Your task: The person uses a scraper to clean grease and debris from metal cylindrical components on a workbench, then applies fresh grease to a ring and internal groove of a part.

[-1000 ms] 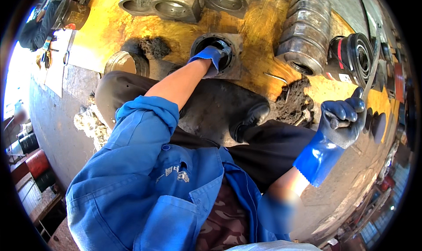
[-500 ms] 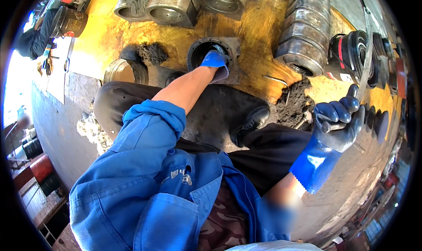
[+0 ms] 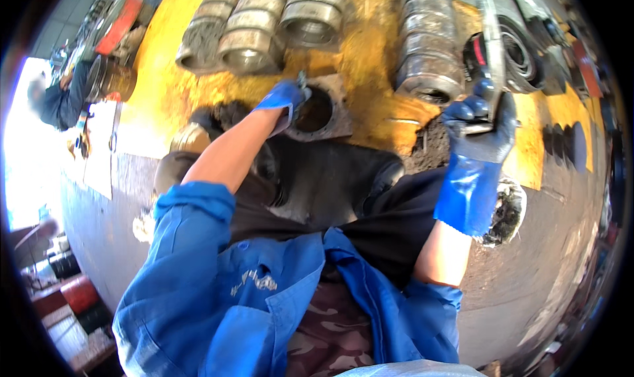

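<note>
My left hand (image 3: 282, 101), in a blue glove, is at the left rim of a squarish metal block with a round bore (image 3: 340, 109). Its fingers are curled, and a small greyish piece sticks up past them; blur hides what it is. Over on the right, my right hand (image 3: 479, 122), in a blue glove with a dark coated palm, is wrapped round a long flat metal bar (image 3: 490, 43) that points away from me. The block lies on the yellow-brown floor sheet just beyond my boots.
Rows of ribbed metal cylinders (image 3: 253, 30) lie beyond the block, with another row (image 3: 429, 43) to the right. Black coiled strips (image 3: 518, 53) stand beside that. Dark grit (image 3: 429, 146) is heaped near my right knee. At far left is another person's dark sleeve (image 3: 63, 106).
My left hand has come out of the bore to its left rim. My right hand and the bar have moved left and farther away. The view has shifted.
</note>
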